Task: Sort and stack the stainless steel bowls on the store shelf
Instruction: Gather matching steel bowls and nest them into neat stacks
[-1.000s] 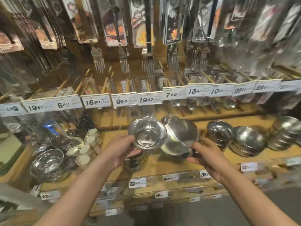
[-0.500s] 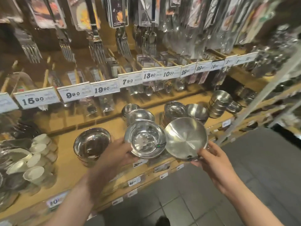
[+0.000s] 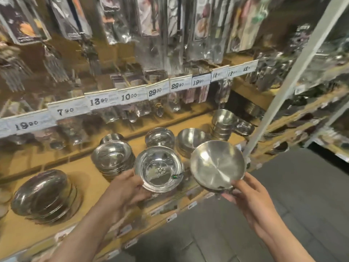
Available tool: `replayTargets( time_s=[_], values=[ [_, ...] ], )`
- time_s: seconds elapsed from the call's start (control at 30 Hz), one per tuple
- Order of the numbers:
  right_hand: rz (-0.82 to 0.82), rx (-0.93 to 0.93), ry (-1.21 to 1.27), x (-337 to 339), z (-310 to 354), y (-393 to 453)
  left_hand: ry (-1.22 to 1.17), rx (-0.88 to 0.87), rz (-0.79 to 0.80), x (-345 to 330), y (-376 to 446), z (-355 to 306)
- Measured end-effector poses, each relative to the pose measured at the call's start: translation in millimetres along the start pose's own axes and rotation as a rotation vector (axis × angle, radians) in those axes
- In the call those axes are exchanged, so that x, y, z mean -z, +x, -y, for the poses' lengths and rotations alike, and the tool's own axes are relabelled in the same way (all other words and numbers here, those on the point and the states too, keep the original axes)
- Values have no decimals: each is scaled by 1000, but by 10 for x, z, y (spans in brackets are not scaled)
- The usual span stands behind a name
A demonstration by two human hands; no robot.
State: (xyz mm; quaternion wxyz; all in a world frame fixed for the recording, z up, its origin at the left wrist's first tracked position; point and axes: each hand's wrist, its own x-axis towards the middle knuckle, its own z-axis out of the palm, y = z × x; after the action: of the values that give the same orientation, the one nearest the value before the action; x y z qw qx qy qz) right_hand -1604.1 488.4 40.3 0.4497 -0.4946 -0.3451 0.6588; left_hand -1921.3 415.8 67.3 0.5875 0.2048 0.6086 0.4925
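My left hand (image 3: 127, 188) grips a small shiny steel bowl (image 3: 159, 168) by its near rim, above the front edge of the wooden shelf (image 3: 88, 178). Beside it, my right hand (image 3: 249, 197) holds a wider, matte steel bowl (image 3: 217, 164) from below, tilted toward me. On the shelf stand stacks of steel bowls: a large stack (image 3: 44, 195) at the left, a medium stack (image 3: 113, 157) behind my left hand, a stack (image 3: 160, 138) behind the shiny bowl, a stack (image 3: 189, 141) further right, and a tall narrow stack (image 3: 222, 124) at the back right.
Price tags (image 3: 130, 95) line a rail above the bowls. Packaged cutlery (image 3: 56, 59) hangs behind it. A white upright post (image 3: 279, 95) slants past the shelf's right end. Grey tiled floor (image 3: 283, 195) lies to the right and below.
My view has swung right along the shelf, so the stacks have slid left in the frame. Both hands keep their bowls side by side, now level with the right-hand stacks.
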Motion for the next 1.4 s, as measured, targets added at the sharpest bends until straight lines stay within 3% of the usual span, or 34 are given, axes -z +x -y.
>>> replayTargets(
  time_s=[0.2,0.37,0.97,1.1,1.4],
  values=[
    [-10,-4,22,800,432,466,-13,-2,-75,-928,293,63],
    [8,-46,43,975,619,844,-28,-8,-81,-1343,446,41],
    [97,-149,-3,735,955,2180,40,-25,-290,-1444,1373,-303],
    [160,-214,-27,652,936,2345,60,-38,-433,-1397,1327,-371],
    [321,-334,-101,557,1016,2578,-138,-64,-807,-1258,848,-301]
  ],
)
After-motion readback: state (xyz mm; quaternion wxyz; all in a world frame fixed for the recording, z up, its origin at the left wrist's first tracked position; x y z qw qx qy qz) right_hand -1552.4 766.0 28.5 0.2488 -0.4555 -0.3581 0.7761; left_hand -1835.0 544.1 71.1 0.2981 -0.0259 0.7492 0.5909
